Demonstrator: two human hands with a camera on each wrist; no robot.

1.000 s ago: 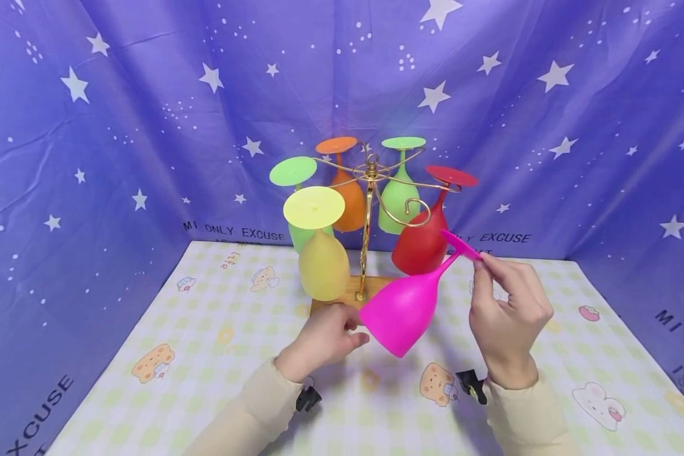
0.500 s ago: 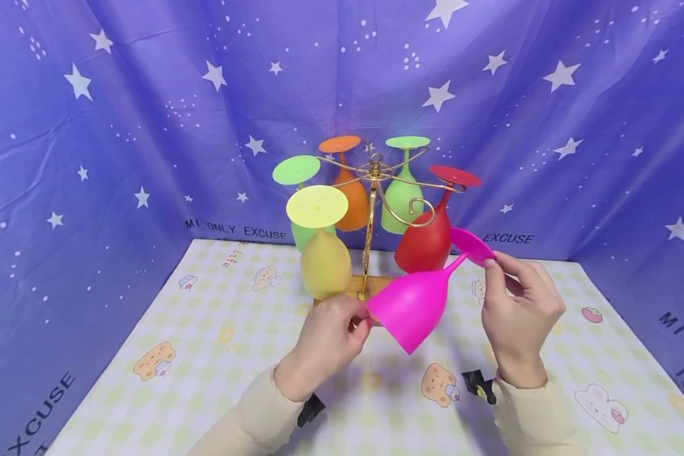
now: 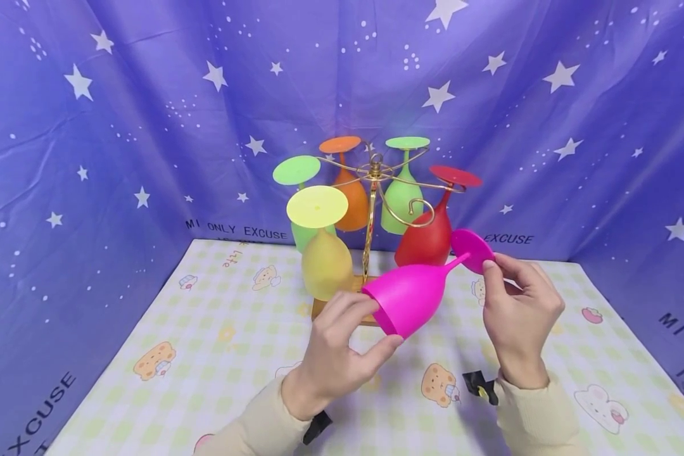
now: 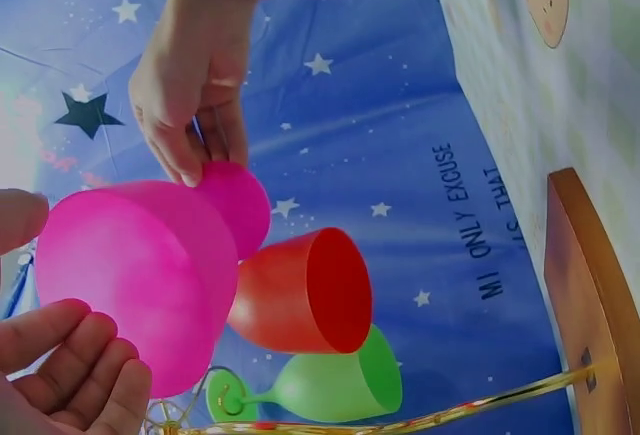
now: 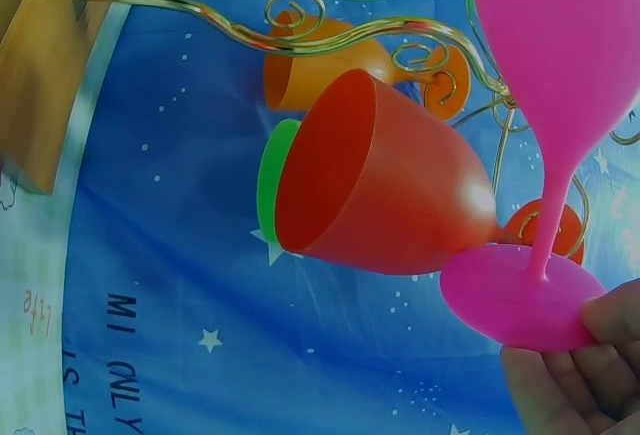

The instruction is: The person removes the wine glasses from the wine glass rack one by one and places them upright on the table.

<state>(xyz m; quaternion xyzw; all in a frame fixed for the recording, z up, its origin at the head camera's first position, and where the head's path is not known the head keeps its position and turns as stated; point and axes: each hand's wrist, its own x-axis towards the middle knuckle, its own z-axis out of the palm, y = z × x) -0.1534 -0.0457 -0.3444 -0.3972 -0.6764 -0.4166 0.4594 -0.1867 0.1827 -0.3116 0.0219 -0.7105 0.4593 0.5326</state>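
A magenta wine goblet is held tilted above the table, its mouth toward my left hand and its foot up to the right. My right hand pinches the foot's edge between thumb and fingers. At the mouth, my left hand has its thumb and fingers spread, fingers over the opening and thumb near the lower rim; firm contact is unclear. The left wrist view shows these fingers in front of the goblet's mouth. A gold rack stands behind, with an unoccupied curled hook facing front right.
Upside-down goblets hang round the rack: yellow, red, orange and two green, one at right. The rack's wooden base stands on a checked tablecloth. A starry purple curtain surrounds the table.
My left hand has gone from beside the goblet's rim to spreading its fingers across the mouth. The goblet has tipped closer to level, its mouth turning left. My right hand keeps its pinch on the foot.
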